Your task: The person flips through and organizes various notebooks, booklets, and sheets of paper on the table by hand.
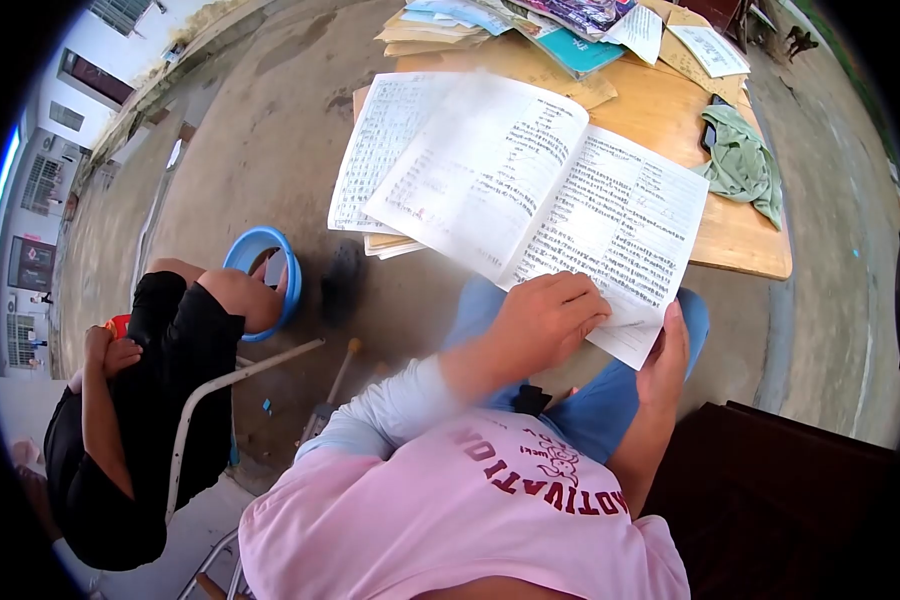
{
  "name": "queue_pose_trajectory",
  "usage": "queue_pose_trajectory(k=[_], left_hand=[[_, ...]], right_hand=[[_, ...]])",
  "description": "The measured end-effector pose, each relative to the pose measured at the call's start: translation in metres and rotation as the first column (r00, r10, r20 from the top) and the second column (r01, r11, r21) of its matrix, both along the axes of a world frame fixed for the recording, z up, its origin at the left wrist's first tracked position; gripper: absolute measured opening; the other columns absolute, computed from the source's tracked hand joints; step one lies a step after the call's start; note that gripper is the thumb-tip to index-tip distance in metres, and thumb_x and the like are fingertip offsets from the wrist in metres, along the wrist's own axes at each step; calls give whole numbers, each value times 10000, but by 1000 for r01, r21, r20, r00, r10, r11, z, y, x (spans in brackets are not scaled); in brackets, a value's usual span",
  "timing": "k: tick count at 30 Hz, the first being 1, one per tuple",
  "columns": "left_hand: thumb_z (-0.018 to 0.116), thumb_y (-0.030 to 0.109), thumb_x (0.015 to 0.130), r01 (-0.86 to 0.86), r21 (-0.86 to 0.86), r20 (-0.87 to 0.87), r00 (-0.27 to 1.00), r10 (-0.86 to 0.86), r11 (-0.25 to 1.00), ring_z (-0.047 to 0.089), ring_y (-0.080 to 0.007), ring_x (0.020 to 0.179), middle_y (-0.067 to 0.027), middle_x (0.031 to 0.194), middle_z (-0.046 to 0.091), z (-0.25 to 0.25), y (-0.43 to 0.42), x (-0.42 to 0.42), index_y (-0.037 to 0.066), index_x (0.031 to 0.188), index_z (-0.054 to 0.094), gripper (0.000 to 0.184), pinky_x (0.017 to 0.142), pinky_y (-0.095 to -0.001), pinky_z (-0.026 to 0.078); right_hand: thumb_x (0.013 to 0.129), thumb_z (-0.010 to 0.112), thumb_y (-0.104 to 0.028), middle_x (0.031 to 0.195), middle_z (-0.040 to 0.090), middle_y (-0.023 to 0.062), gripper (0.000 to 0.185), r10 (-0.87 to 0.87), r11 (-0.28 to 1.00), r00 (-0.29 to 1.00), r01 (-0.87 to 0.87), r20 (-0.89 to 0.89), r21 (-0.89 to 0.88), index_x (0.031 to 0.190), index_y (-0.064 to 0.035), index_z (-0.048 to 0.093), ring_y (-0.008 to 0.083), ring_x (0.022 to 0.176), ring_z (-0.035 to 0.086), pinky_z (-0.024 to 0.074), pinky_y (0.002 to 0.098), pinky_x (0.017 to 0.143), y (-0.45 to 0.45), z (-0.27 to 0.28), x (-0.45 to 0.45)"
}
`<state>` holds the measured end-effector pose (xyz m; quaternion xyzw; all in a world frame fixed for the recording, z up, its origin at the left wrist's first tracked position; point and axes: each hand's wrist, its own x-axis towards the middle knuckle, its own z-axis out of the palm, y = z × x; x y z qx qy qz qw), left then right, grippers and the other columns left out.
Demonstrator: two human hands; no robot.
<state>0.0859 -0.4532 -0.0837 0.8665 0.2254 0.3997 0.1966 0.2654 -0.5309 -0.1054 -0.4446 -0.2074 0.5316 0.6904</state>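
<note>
An open booklet [620, 215] with pages of dense handwriting-like text lies tilted between my lap and the table edge. My right hand [664, 355] grips its lower right corner, the thumb on the page and the other fingers behind. My left hand [548, 318] lies over the lower edge near the spine, its fingers curled together against the right page. Whether a single sheet is pinched there is hard to see. The left-hand page [490, 165] bows up slightly, and another written sheet [370, 150] shows beneath it.
Papers, envelopes and a teal booklet [575, 50] are stacked on the wooden table [745, 245]. A green cloth [745, 165] lies over a dark phone-like object at the right. To the left, a seated person in black [120, 440] has a foot in a blue basin [292, 290]. A metal chair frame [205, 395] stands nearby.
</note>
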Motion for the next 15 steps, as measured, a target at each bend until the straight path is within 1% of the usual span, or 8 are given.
queue_pose_trajectory(k=[1,4,5,7,10,11,13,15], left_hand=[[687,61,707,-28,-6,82,996,28,1000,608,-230,699,-35,791,591,-1,1,3,73,820,629,128,565,-326,474],[691,52,723,-78,-137,96,991,92,987,608,-209,688,-41,771,578,3,5,1,55,797,608,111,550,-309,468],[689,59,737,-82,-243,106,988,111,966,604,-199,682,-50,770,577,7,5,-3,51,799,605,104,552,-300,463],[685,73,764,-83,-445,118,982,151,891,596,-181,671,-66,769,574,23,5,-14,44,804,600,98,555,-283,454],[676,96,812,-187,-513,49,968,246,838,567,-144,655,-67,732,553,25,9,-29,22,804,579,123,562,-259,432],[650,112,847,-224,-546,53,953,300,807,570,-143,699,-71,754,587,24,9,-38,-13,874,591,141,606,-275,452],[585,45,892,-127,-559,349,860,372,819,547,-74,819,-29,947,654,16,14,-48,-54,1060,620,198,734,-236,436],[526,53,948,-262,-483,351,817,458,836,544,-72,887,-33,1019,651,10,23,-72,-78,1105,608,220,791,-230,432]], right_hand=[[1001,432,-270,1239,572,102,447,2,1000,1000,-2,-5,7,1329,33,442,155,1113,551,419,293,955,0,1,0],[1001,437,-263,1244,567,111,455,53,998,998,-52,-25,45,1344,36,424,160,1122,548,418,296,962,-1,4,1],[1000,443,-255,1243,567,115,455,77,995,997,-75,-33,62,1347,38,420,162,1124,548,418,295,963,-1,5,1],[989,469,-205,1236,570,115,433,65,997,998,-65,16,30,1340,46,426,156,1111,548,417,285,954,-2,6,0],[969,501,-129,1229,573,109,411,84,996,985,-85,151,-1,1328,59,437,139,1083,545,417,268,936,-1,3,-2],[961,510,-103,1228,574,107,406,93,996,974,-94,206,-8,1324,64,441,132,1073,544,418,262,929,0,2,-1],[955,519,-87,1208,585,103,389,71,997,977,-71,202,-6,1305,70,462,124,1049,546,418,255,920,1,1,-1],[951,528,-83,1188,595,100,375,56,998,976,-53,212,-18,1289,74,480,119,1030,551,421,250,911,1,0,-2]])
